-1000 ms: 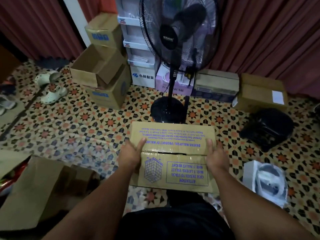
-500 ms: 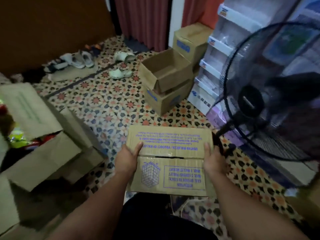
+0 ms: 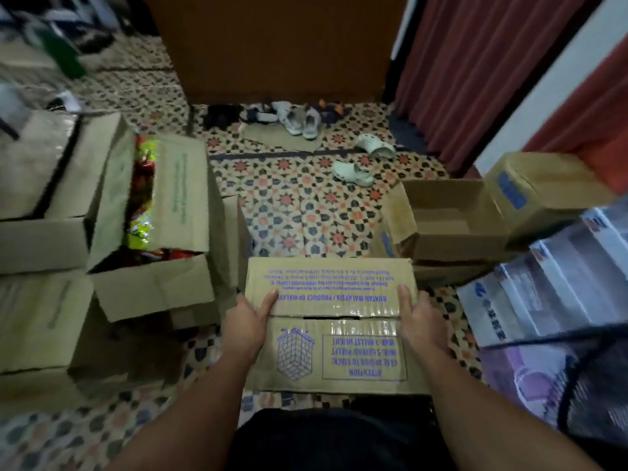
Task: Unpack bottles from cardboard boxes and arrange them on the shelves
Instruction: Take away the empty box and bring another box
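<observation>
Patterned floor tiles (image 3: 299, 205) are stretching toward the shoes (image 3: 302, 120) by the door. At left, an open carton (image 3: 149, 287) is showing bright packets. The left hand (image 3: 246, 322) and right hand (image 3: 419, 321) are clasping a closed cardboard box (image 3: 331, 334) by its sides, thumbs on top, before the person. At right, an empty box (image 3: 445, 229) is sitting beside white shelves (image 3: 557, 287).

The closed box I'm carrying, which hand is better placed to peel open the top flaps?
Probably the left hand: its thumb lies on top of the closed box close to the flap seam, while the right hand grips the other side.
</observation>
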The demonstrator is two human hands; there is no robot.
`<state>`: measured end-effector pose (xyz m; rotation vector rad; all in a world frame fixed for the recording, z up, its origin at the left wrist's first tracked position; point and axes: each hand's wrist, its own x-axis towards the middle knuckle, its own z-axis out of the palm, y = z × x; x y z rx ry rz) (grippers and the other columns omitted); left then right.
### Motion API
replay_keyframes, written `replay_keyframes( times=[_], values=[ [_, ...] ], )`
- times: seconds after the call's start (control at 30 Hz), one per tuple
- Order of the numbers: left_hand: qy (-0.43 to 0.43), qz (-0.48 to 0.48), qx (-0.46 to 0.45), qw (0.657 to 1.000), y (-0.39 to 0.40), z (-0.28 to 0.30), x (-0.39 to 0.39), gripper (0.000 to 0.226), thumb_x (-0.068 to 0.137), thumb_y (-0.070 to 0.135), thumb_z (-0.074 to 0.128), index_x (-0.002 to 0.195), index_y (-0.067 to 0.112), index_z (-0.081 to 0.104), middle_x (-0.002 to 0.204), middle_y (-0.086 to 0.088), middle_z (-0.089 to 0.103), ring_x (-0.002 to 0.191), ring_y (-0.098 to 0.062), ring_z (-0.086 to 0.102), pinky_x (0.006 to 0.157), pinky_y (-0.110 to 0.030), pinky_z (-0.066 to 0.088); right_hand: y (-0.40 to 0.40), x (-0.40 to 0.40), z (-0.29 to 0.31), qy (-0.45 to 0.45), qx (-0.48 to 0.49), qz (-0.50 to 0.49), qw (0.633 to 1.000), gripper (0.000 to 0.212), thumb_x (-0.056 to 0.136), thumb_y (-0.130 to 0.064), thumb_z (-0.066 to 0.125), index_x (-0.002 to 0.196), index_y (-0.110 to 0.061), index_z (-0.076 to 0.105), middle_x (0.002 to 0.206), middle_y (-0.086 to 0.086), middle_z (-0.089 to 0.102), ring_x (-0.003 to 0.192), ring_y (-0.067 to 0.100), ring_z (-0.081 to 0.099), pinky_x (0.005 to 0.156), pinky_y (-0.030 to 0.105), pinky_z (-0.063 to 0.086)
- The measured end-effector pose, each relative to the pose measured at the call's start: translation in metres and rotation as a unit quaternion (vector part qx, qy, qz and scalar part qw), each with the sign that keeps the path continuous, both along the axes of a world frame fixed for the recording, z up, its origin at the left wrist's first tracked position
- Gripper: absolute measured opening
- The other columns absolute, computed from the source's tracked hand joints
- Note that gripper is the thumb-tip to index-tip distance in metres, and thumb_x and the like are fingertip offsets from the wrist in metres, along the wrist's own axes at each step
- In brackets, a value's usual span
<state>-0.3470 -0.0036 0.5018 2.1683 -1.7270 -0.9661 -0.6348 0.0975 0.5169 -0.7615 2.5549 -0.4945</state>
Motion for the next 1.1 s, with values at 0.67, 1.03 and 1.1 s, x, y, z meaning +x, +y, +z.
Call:
replay_keyframes(
  times=[0.67,1.03,1.1],
  values=[
    [-0.034,0.520,0.002,0.854,0.067,0.016,0.044,0.080,0.087,0.083,0.041,0.119,0.012,0.059,0.100,-0.006,0.063,0.095,-0.030,0.063,0.080,-0.038,0.048,-0.235,0.105,0.003,-0.031,0.025,0.542,0.839,0.083,0.094,-0.078,0.014,0.136,-0.014,0.047,0.110,0.011,0.068,0.101,0.032,0.065,0.089,0.046,0.053],
    [-0.066,0.677,0.008,0.733,0.166,0.009,0.085,0.081,0.089,0.081,0.038,0.125,0.010,0.054,0.102,-0.012,0.063,0.098,-0.036,0.063,0.072,-0.038,0.044,-0.202,0.239,0.004,-0.002,0.017,0.696,0.718,0.076,0.094,-0.077,0.015,0.114,-0.015,0.054,0.096,0.007,0.066,0.092,0.030,0.065,0.084,0.042,0.051],
    [-0.057,0.691,0.007,0.720,0.186,0.001,0.100,0.084,0.087,0.083,0.036,0.121,0.009,0.054,0.104,-0.014,0.068,0.094,-0.034,0.065,0.071,-0.038,0.047,-0.191,0.266,-0.001,-0.013,0.023,0.709,0.705,0.064,0.100,-0.067,0.025,0.117,-0.011,0.052,0.102,0.014,0.066,0.094,0.034,0.063,0.074,0.037,0.042]
  ],
)
